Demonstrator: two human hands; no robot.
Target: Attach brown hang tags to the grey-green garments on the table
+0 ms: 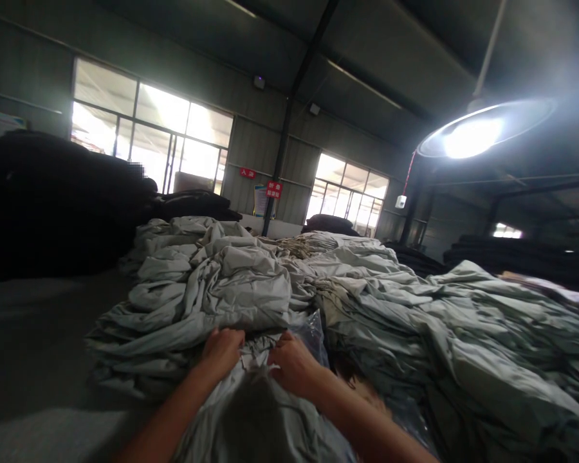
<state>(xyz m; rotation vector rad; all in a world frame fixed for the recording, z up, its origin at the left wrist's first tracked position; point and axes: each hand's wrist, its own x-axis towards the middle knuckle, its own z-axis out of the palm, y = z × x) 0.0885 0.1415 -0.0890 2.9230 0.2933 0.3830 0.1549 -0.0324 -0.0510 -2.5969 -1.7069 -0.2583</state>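
Garment in hand: a pale grey-green cloth piece (255, 411) lies nearest the camera, between the two forearms; its long axis runs from the camera straight away toward the heap, far end under the hands.
Left hand (222, 352): knuckles up, fingers curled down into the far edge of the piece; the grip is closed on the cloth.
Right hand (293, 363): just beside the left, a small gap between them, fingers likewise bent over and pinching the same edge; grip closed on the cloth.
Plastic film (313, 334): a clear, crinkled sheet showing just beyond and right of the right hand, partly tucked under the cloth.
Heap of garments (231, 289): same grey-green fabric, crumpled and stacked, touching the far end of the held piece and spreading wide to the right (487, 334).
Bench (38, 334): grey flat surface bearing the heap, bare on the left.
Dark fabric stack (53, 206): black, piled high at far left.
Hanging lamp (482, 132): lit, upper right, glaring.
Windows (149, 132): bright panes in the far wall, red signs (273, 189) between them.
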